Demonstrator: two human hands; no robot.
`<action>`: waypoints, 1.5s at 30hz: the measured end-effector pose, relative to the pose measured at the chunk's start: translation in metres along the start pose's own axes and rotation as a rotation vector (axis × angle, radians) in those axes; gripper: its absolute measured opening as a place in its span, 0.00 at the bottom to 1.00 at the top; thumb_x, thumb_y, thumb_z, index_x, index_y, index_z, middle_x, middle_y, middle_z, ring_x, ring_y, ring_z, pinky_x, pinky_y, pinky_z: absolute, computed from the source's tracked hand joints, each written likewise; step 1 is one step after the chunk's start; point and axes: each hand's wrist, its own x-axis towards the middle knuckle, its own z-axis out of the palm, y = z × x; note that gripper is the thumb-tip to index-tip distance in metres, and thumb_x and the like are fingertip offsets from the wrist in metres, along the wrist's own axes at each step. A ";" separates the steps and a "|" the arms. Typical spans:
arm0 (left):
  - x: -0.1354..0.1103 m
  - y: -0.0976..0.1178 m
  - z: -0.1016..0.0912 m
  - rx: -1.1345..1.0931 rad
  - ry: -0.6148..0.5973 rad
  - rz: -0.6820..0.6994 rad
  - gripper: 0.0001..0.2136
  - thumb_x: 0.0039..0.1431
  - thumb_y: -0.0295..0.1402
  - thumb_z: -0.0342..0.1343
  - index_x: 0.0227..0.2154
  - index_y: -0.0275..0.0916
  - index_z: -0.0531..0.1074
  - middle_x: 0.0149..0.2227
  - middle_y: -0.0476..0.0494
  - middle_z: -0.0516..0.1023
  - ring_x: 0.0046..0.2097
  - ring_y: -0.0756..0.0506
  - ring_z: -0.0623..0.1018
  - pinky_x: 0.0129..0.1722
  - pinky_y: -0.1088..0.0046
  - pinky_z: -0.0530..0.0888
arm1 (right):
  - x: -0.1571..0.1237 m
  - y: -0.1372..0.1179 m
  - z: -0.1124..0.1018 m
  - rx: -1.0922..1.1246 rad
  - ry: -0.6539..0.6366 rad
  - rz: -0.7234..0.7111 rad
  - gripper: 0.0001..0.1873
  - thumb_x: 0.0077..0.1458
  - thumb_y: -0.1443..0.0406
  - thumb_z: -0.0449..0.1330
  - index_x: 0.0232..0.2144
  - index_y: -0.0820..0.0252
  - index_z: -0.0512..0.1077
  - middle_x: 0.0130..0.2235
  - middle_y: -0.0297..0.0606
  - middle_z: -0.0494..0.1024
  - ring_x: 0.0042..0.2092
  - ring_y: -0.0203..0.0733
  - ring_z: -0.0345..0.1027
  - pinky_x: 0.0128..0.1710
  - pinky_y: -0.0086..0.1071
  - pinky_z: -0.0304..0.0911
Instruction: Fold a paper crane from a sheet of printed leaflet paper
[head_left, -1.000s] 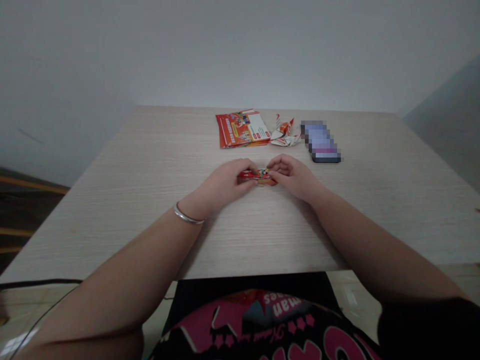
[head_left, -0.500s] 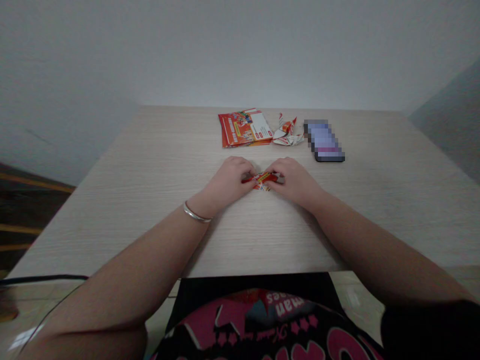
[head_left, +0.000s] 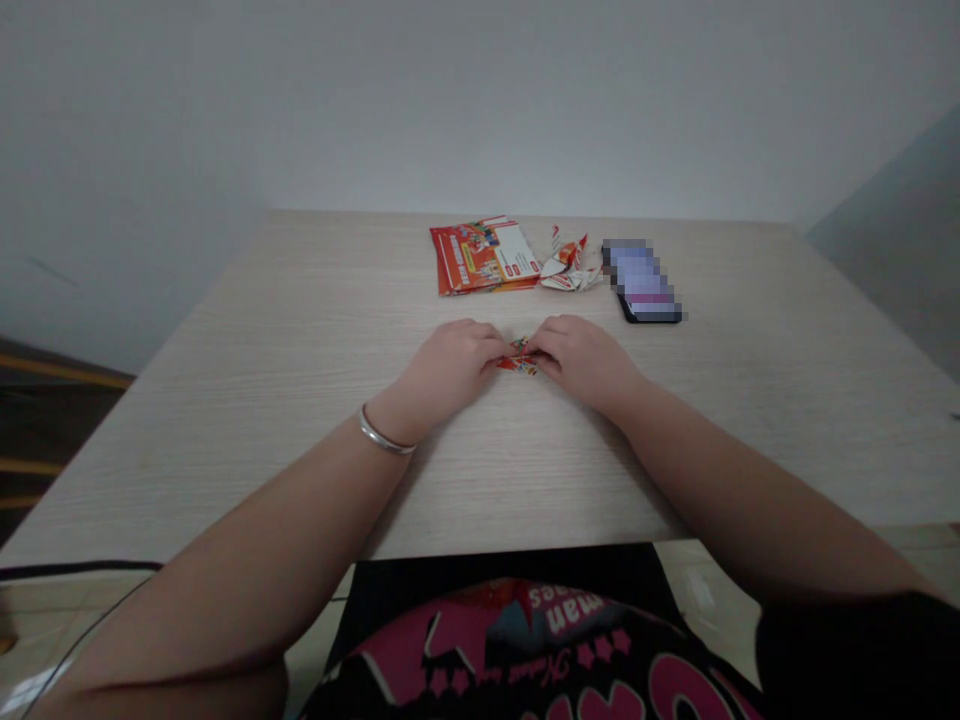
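Note:
A small folded piece of red and orange printed paper (head_left: 520, 358) lies on the light wooden table (head_left: 300, 330) between my two hands. My left hand (head_left: 450, 366), with a silver bangle on the wrist, is closed and pinches the paper's left end. My right hand (head_left: 581, 360) is closed on its right end, fingers curled down onto it. Most of the paper is hidden under my fingers.
Farther back lie a stack of red and orange printed sheets (head_left: 484, 257), a folded paper figure (head_left: 568, 266) and a phone (head_left: 642, 284). A black cable (head_left: 75, 568) runs below the table's near left edge. A pale wall rises behind the table.
My hands have drawn closer together over the paper, which now shows less between my fingers. The view shifted slightly.

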 end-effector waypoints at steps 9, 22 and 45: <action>0.000 0.000 -0.001 0.228 -0.056 0.009 0.14 0.72 0.27 0.54 0.50 0.38 0.83 0.41 0.37 0.83 0.43 0.40 0.79 0.45 0.62 0.76 | -0.004 -0.007 -0.009 -0.109 -0.124 -0.036 0.15 0.71 0.71 0.55 0.49 0.64 0.82 0.48 0.48 0.84 0.48 0.48 0.73 0.51 0.39 0.65; -0.001 -0.008 -0.004 0.218 -0.073 0.060 0.14 0.72 0.26 0.54 0.53 0.39 0.82 0.49 0.40 0.85 0.49 0.40 0.82 0.52 0.60 0.76 | -0.006 -0.001 -0.018 -0.238 -0.200 0.043 0.19 0.71 0.72 0.52 0.53 0.64 0.81 0.53 0.48 0.83 0.52 0.50 0.75 0.50 0.39 0.66; -0.004 0.000 -0.022 0.265 -0.181 -0.215 0.13 0.69 0.29 0.52 0.45 0.36 0.83 0.44 0.37 0.85 0.46 0.38 0.83 0.48 0.61 0.77 | -0.010 0.008 -0.012 -0.101 -0.111 0.046 0.18 0.68 0.74 0.56 0.48 0.59 0.84 0.52 0.46 0.84 0.51 0.48 0.76 0.52 0.39 0.68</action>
